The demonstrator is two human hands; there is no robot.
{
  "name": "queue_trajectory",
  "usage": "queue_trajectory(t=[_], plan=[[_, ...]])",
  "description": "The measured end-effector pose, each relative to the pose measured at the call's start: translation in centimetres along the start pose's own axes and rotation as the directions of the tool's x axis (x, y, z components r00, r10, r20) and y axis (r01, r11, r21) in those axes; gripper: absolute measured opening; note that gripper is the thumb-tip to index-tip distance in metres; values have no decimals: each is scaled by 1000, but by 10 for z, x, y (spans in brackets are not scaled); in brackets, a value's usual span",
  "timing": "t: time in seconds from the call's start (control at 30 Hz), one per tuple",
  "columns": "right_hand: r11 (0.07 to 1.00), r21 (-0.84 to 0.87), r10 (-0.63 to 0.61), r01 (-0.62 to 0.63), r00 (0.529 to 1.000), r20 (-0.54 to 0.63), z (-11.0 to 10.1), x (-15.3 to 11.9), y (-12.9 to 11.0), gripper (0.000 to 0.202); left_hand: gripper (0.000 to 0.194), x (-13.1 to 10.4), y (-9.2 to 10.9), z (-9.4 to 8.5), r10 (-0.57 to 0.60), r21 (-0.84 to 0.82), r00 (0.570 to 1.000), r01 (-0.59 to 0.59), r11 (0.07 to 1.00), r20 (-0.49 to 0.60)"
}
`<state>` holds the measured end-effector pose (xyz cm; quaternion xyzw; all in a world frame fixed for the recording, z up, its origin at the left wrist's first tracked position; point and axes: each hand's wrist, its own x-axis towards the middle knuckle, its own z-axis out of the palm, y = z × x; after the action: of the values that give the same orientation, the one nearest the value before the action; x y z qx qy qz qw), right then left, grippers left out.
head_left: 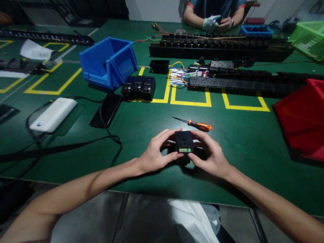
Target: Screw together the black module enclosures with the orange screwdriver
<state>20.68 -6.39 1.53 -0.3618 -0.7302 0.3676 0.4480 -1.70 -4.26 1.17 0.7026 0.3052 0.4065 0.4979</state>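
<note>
Our left hand (154, 153) and right hand (214, 156) curl part-closed, gripping a black socket module (184, 137) between them over the desk (146, 118); we judge this a checking or aligning step; the next move calls for a steady hold, clear of the green circuit-board edge (184, 150).

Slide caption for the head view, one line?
Left hand and right hand hold a black block at a green table, screwdriver lying beyond.
</note>
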Motion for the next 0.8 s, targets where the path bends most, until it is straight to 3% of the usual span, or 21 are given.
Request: queue_trajectory(t=[0.23,0.6,0.67,0.8], plan=[[977,146,155,-154,988,10,0,4,0,51,63,2,-5,-2,-70,-81,993,78,994,90],[964,158,225,-214,973,-50,9,0,-10,47,63,2,0,3,-119,-86,992,122,989,37],[960,170,230,-221,973,-34,6,1,-10,47,63,3,0,2,-83,-36,996,84,996,37],[966,185,175,-179,984,40,-5,4,-8,53,71,3,2,-4,84,222,995,-93,971,49]])
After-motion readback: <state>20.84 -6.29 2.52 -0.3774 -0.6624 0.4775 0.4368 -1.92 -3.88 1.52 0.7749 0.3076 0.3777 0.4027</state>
